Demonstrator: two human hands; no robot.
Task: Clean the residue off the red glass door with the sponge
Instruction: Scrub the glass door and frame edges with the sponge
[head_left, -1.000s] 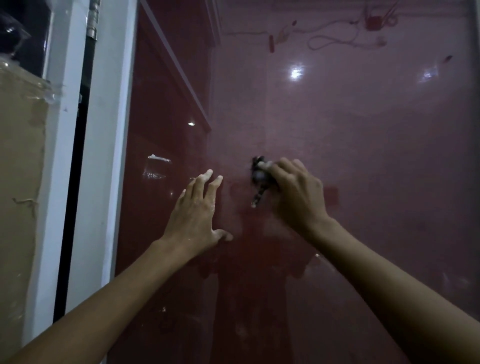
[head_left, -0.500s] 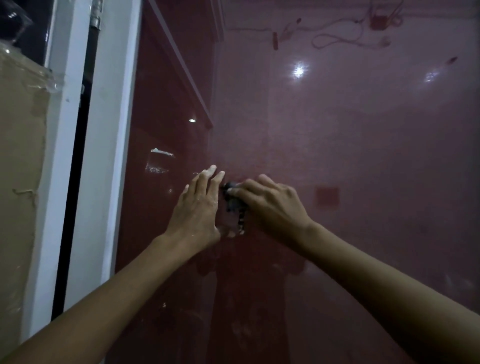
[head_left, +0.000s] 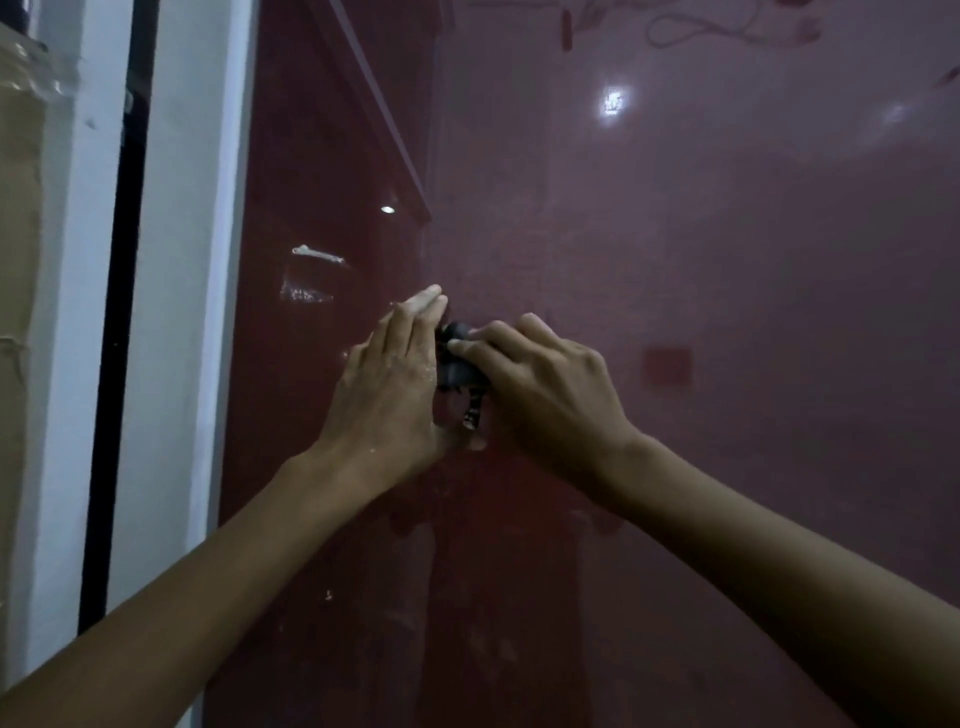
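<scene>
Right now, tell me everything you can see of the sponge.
The sponge is a small, dark, nearly black wad, mostly hidden. It is pressed against the red glass door. The right hand grips it with curled fingers; the left hand, fingers straight on the glass, sits right beside it. A frayed, speckled strip hangs from its underside. Its material is unclear.

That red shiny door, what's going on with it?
A person is scrubbing the glossy red glass door. The right hand grips a small dark sponge and presses it on the glass, while the left hand rests flat beside it. White residue streaks remain further left, not yet wiped.
</scene>
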